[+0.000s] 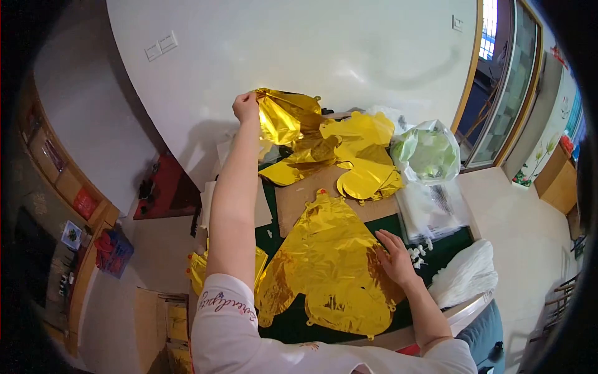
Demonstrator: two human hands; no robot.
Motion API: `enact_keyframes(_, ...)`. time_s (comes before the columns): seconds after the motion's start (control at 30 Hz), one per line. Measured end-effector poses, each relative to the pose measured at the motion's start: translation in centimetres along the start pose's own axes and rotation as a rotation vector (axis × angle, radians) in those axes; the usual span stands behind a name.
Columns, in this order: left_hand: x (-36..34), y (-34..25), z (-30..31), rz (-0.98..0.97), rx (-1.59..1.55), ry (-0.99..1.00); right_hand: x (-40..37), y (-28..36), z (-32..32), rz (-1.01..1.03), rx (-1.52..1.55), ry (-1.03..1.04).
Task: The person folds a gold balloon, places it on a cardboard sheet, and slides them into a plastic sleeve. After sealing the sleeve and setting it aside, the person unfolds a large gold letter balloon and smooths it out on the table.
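Observation:
My left hand (246, 108) is raised at the far side of the table, fingers pinched on the edge of a crumpled gold foil balloon (280, 121). That balloon is flat, without air, and hangs from the fingers. My right hand (397, 257) lies with fingers stretched out on the right side of a larger flat foil balloon (330, 255), spread in front of me with small tabs along its edge. Behind it, more gold foil balloons (364, 146) lie in a shiny pile. Another piece of gold foil (199, 267) is partly hidden by my left arm.
Cardboard (305, 196) lies on the dark green tabletop (398, 232). To the right are an open plastic bag (430, 149), a stack of clear plastic packaging (433, 212), small white pieces (418, 253) and a white bag (467, 274). A wall (299, 50) rises behind the table.

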State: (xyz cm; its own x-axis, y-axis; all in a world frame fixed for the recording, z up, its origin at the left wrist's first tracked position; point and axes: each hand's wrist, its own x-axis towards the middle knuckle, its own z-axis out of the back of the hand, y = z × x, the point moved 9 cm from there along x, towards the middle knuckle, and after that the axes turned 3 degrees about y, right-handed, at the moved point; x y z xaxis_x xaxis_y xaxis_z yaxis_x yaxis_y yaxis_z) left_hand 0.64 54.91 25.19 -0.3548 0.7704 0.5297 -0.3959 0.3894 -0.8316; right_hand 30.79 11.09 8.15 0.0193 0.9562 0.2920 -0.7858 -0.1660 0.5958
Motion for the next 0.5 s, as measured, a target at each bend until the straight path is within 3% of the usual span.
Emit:
enact_keyframes(0.1,0.5,-0.5,-0.5,-0.035,0.198,0.133,0.1,0.1,-0.2,0.029,-0.008,-0.005)
enact_keyframes(0.17,1.5,-0.3,1.4,0.107,-0.518,-0.105,0.0,0.1,-0.3,0.029,0.004,0.007)
enact_keyframes(0.2,1.3,-0.7,1.5,0.195,-0.699,-0.060,-0.1,0.1,-0.2,0.026,0.001,0.009)
enact_keyframes(0.27,0.5,-2.2,2.8,0.204,-0.932,-0.095,0.0,0.5,0.1,0.042,0.003,-0.012)
enact_keyframes(0.33,-0.1,-2.1,3.1,0.268,-0.898,-0.083,-0.1,0.4,-0.1,0.039,0.005,-0.007)
enact_keyframes(0.4,0.6,-0.6,1.9,0.343,-1.179,-0.011,0.0,0.2,-0.1,0.038,-0.003,-0.004)
enact_keyframes(0.43,0.8,-1.3,1.6,0.330,-1.243,0.118,0.0,0.2,-0.1,0.045,0.009,-0.005)
enact_keyframes(0.5,0.4,-1.5,1.8,0.343,-1.209,0.145,-0.1,0.2,-0.1,0.054,0.027,-0.006)
